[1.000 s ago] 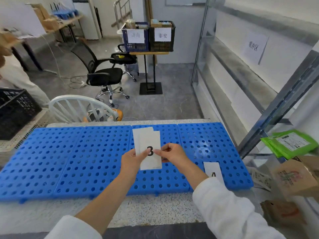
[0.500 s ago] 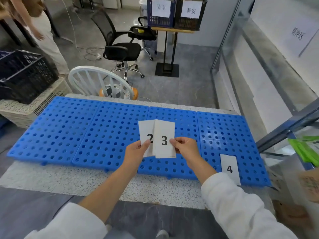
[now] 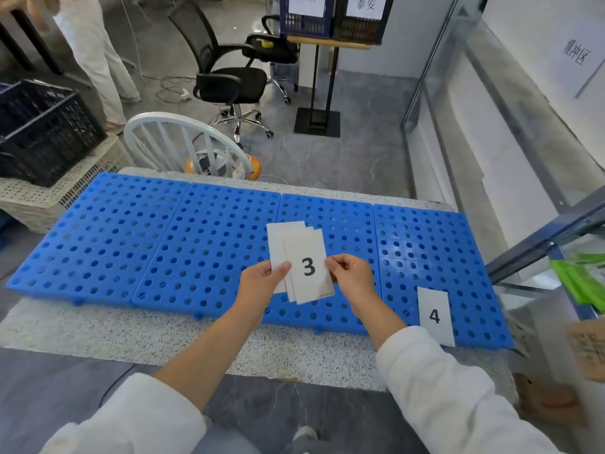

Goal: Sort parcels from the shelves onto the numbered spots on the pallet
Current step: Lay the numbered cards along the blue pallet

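Note:
A blue perforated pallet (image 3: 203,244) made of several panels lies across a speckled stone slab. My left hand (image 3: 262,283) pinches a small stack of white number cards (image 3: 278,244) from the left. My right hand (image 3: 352,276) holds the front card, marked 3 (image 3: 309,268), by its right edge. Both hands hover over the pallet's third panel. A card marked 4 (image 3: 435,317) lies flat on the rightmost panel near its front edge. Green parcels (image 3: 579,280) and brown parcels (image 3: 589,348) sit on the metal shelves at the right.
Behind the pallet are a white chair (image 3: 183,142), a black office chair (image 3: 229,80) and a stand with two labelled crates (image 3: 330,14). A black crate (image 3: 42,126) rests on a white one at the left. A person's legs (image 3: 95,57) are at the back left.
The fanned cards have closed up: the 2 that showed half a second ago is now hidden behind the 3. The view has tilted further down and the pallet sits lower in it.

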Action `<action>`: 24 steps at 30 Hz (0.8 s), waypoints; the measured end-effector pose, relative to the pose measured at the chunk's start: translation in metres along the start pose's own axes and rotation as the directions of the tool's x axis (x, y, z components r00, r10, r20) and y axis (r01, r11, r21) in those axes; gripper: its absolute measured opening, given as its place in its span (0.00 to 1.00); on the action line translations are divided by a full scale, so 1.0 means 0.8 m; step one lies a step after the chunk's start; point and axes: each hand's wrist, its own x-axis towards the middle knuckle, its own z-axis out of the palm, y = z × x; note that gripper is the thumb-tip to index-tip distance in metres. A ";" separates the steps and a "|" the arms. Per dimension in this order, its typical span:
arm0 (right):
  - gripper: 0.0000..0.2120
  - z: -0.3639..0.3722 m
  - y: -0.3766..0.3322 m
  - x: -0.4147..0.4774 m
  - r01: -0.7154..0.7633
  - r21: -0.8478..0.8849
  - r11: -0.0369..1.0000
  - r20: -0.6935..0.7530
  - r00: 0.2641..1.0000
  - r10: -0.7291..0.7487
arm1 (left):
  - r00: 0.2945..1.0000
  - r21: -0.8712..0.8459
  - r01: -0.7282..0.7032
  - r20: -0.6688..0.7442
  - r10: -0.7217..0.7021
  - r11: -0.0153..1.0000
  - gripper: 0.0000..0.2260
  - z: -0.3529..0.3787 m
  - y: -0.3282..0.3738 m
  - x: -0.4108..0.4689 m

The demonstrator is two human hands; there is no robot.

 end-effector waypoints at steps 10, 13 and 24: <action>0.09 -0.040 0.057 0.024 -0.162 -0.113 0.980 -0.216 0.967 0.135 | 0.999 -0.054 0.019 -0.035 -0.020 0.998 0.06 -0.006 -0.004 0.007; 0.10 -0.039 0.088 0.019 -0.208 -0.169 0.964 -0.207 0.963 0.172 | 0.998 -0.047 0.031 -0.044 -0.033 0.998 0.04 -0.012 -0.011 0.005; 0.16 -0.027 0.119 0.008 -0.220 -0.346 0.912 -0.156 0.972 0.175 | 0.996 0.006 0.039 -0.077 -0.039 0.999 0.08 -0.014 -0.016 -0.004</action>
